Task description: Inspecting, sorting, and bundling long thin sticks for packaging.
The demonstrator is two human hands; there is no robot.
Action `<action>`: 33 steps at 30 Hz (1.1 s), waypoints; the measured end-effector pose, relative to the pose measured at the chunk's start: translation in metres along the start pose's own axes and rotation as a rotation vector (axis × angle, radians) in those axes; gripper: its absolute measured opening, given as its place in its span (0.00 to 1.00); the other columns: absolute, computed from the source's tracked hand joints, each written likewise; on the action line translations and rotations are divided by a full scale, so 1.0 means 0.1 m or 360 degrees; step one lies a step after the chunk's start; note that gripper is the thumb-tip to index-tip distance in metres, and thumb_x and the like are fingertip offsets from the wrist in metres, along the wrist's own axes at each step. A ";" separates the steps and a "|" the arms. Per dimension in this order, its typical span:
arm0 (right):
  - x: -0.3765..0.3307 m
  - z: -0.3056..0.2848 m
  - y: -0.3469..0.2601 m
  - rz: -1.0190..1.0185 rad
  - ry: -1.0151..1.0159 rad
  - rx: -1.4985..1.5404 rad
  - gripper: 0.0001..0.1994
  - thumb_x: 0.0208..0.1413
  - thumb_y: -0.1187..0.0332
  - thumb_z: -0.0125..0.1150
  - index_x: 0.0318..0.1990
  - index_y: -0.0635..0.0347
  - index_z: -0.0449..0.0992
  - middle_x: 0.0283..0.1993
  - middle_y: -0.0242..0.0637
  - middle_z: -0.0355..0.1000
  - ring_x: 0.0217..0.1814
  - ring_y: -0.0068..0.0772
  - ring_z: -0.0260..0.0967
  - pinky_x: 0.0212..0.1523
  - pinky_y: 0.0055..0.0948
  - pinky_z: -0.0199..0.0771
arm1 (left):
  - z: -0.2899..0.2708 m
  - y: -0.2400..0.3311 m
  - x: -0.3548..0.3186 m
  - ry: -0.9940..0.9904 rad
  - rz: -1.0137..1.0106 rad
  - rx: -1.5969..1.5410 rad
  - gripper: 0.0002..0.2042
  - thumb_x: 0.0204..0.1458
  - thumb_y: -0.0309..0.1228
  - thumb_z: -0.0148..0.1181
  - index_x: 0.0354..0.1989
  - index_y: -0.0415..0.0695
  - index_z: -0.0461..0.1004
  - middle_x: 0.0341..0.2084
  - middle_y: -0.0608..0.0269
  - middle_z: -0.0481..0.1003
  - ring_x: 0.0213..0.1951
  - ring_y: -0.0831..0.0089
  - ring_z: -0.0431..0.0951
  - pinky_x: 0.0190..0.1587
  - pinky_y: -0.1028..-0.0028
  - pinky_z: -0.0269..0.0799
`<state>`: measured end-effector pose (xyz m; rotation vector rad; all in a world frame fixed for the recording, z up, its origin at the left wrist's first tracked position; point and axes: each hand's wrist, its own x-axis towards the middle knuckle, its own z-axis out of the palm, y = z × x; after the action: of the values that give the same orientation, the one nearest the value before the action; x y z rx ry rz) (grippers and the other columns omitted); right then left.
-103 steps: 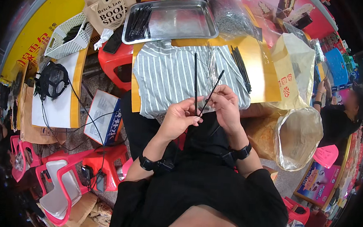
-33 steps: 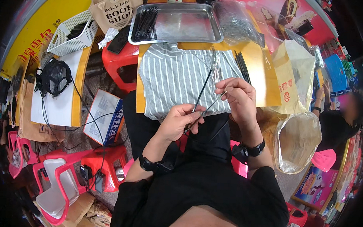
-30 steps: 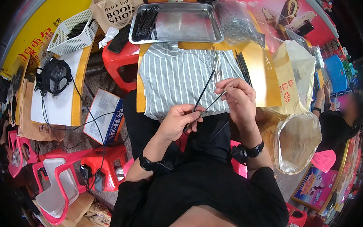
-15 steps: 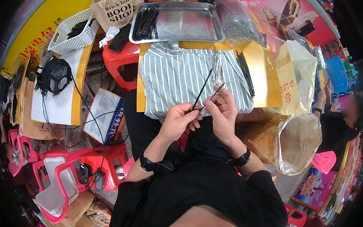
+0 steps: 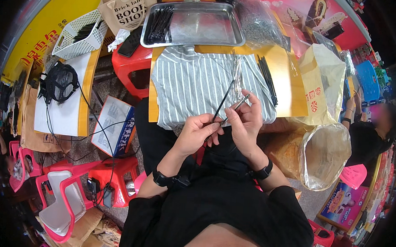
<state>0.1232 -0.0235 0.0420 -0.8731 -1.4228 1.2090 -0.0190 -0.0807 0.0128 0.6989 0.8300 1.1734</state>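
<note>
My left hand (image 5: 195, 133) pinches a slim black rod (image 5: 223, 101), which slants up and to the right over the cloth. In my right hand (image 5: 244, 128) is a thin silvery tool (image 5: 239, 105), held between thumb and fingers; its exact kind is too small to make out. The tool's lower end meets the rod near my left fingertips, where the fingers hide the contact. Beyond my hands, fine silvery wires (image 5: 238, 74) lie on a grey-and-white striped cloth (image 5: 177, 86). To their right rests a bundle of black rods (image 5: 268, 80).
A metal tray (image 5: 202, 44) at the back holds black strips on its left side. Beside it sits a plastic bag of fine dark pieces (image 5: 262, 24). An open lined sack (image 5: 325, 157) stands at my right, below a yellow paper bag (image 5: 319, 76). A person (image 5: 372, 132) sits far right.
My right hand has risen slightly to the right, and more of the silvery tool shows, slanting up. The black rod's upper end has shifted a little right.
</note>
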 end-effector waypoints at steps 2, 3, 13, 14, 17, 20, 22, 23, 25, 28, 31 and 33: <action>0.00 0.00 -0.01 -0.0014 0.0005 -0.0012 0.27 0.53 0.81 0.58 0.59 0.68 0.55 0.28 0.32 0.69 0.29 0.15 0.65 0.31 0.14 0.63 | 0.01 -0.01 0.00 -0.0001 0.0017 0.0008 0.08 0.59 0.26 0.51 0.43 0.35 0.72 0.27 0.62 0.76 0.22 0.80 0.75 0.20 0.84 0.66; 0.00 0.00 -0.01 -0.0032 0.0017 -0.0053 0.26 0.53 0.82 0.57 0.59 0.68 0.55 0.28 0.32 0.69 0.29 0.14 0.64 0.30 0.14 0.63 | 0.01 -0.01 0.00 -0.0006 0.0035 0.0016 0.08 0.59 0.26 0.52 0.42 0.35 0.72 0.26 0.62 0.76 0.21 0.81 0.74 0.19 0.84 0.65; -0.03 -0.01 0.03 0.0108 0.0101 0.0098 0.24 0.54 0.82 0.54 0.58 0.67 0.56 0.29 0.30 0.67 0.29 0.14 0.65 0.30 0.14 0.62 | 0.09 -0.14 0.03 0.0111 0.0114 0.0004 0.06 0.58 0.26 0.52 0.37 0.37 0.75 0.22 0.68 0.73 0.18 0.87 0.66 0.19 0.86 0.59; -0.05 0.02 0.04 0.0110 0.0099 0.0099 0.24 0.54 0.82 0.54 0.58 0.67 0.56 0.29 0.30 0.67 0.29 0.14 0.65 0.30 0.14 0.62 | 0.09 -0.15 0.04 0.0161 0.0138 0.0031 0.06 0.58 0.25 0.52 0.36 0.37 0.75 0.22 0.68 0.73 0.18 0.87 0.65 0.19 0.86 0.59; -0.13 0.04 0.09 0.0155 0.0020 0.0208 0.22 0.54 0.83 0.54 0.56 0.67 0.57 0.32 0.33 0.68 0.31 0.18 0.69 0.31 0.16 0.66 | 0.09 -0.15 0.05 0.0218 0.0151 0.0063 0.06 0.58 0.24 0.52 0.34 0.38 0.75 0.21 0.69 0.72 0.18 0.88 0.65 0.19 0.86 0.58; -0.14 0.01 0.10 0.0135 -0.0043 0.0126 0.19 0.54 0.83 0.53 0.52 0.68 0.59 0.33 0.36 0.69 0.33 0.22 0.72 0.34 0.18 0.71 | 0.08 -0.17 0.07 0.0234 0.0162 0.0079 0.06 0.57 0.24 0.52 0.33 0.38 0.75 0.21 0.70 0.72 0.18 0.88 0.65 0.19 0.86 0.58; -0.12 0.01 0.08 0.0150 -0.0039 0.0123 0.18 0.54 0.83 0.53 0.52 0.67 0.59 0.33 0.36 0.69 0.33 0.22 0.72 0.33 0.19 0.71 | 0.10 -0.19 0.07 0.0229 0.0175 0.0086 0.06 0.57 0.24 0.52 0.33 0.38 0.75 0.21 0.70 0.72 0.18 0.88 0.64 0.19 0.86 0.58; -0.11 0.01 0.08 0.0160 -0.0039 0.0124 0.18 0.54 0.84 0.53 0.52 0.67 0.60 0.33 0.36 0.69 0.33 0.22 0.72 0.32 0.19 0.71 | 0.10 -0.18 0.07 0.0250 0.0188 0.0100 0.06 0.57 0.24 0.52 0.33 0.38 0.75 0.21 0.70 0.72 0.18 0.88 0.64 0.19 0.86 0.58; -0.08 0.02 0.10 0.0208 -0.0034 0.0158 0.18 0.54 0.83 0.53 0.52 0.67 0.60 0.33 0.36 0.69 0.33 0.21 0.71 0.31 0.19 0.71 | 0.10 -0.17 0.07 0.0277 0.0207 0.0117 0.06 0.57 0.24 0.52 0.33 0.38 0.75 0.21 0.70 0.72 0.17 0.88 0.64 0.19 0.86 0.58; -0.02 0.02 0.14 0.0374 -0.0057 0.0282 0.17 0.55 0.81 0.54 0.52 0.67 0.61 0.33 0.35 0.69 0.32 0.20 0.70 0.30 0.18 0.69 | 0.05 -0.15 0.07 0.0265 0.0176 0.0094 0.05 0.57 0.24 0.52 0.34 0.37 0.75 0.21 0.70 0.72 0.18 0.88 0.65 0.20 0.85 0.59; 0.04 -0.08 0.28 0.0509 -0.0160 0.0516 0.16 0.58 0.77 0.53 0.54 0.66 0.63 0.34 0.34 0.70 0.30 0.18 0.67 0.30 0.16 0.67 | -0.02 -0.09 0.08 0.0239 0.0098 0.0180 0.09 0.57 0.23 0.52 0.43 0.36 0.75 0.25 0.67 0.74 0.20 0.87 0.68 0.20 0.86 0.60; 0.10 -0.16 0.27 0.0611 -0.0017 0.0665 0.16 0.60 0.75 0.51 0.55 0.64 0.63 0.35 0.34 0.71 0.29 0.17 0.66 0.30 0.17 0.67 | -0.07 0.07 0.12 0.0241 0.0011 0.0286 0.13 0.57 0.25 0.53 0.50 0.36 0.73 0.28 0.69 0.75 0.21 0.87 0.68 0.21 0.86 0.61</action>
<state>0.1341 -0.0041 0.0175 -0.8633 -0.9766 1.7252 -0.0271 -0.0674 0.0129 0.7663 1.0706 1.1780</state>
